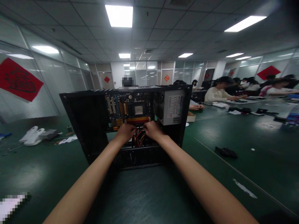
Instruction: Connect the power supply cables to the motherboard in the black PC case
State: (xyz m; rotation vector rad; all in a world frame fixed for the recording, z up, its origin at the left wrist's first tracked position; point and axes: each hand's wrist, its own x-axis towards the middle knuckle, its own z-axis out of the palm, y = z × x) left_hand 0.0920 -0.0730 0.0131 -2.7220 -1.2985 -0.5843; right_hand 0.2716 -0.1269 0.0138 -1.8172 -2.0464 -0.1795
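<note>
A black computer case (86,121) stands open-sided on the table in front of me. Inside it are a motherboard (146,102) with a square chip or socket (138,110), and a grey power supply (172,107) at the upper right. Both my hands reach in at the two ends of the yellow-orange memory slots (137,119). My left hand (126,132) is closed at the left end, fingers curled. At the right end my right hand (153,129) is also closed. What the fingertips grip, if anything, is hidden. Bundled coloured cables (140,137) hang just below, between the hands.
The green table (144,189) carries a white plastic bag (32,135) and a grey block (48,134) at left. To the right lie a black item (226,152), a paper strip (244,188) and a cardboard box (191,117). Other people (220,90) sit further right.
</note>
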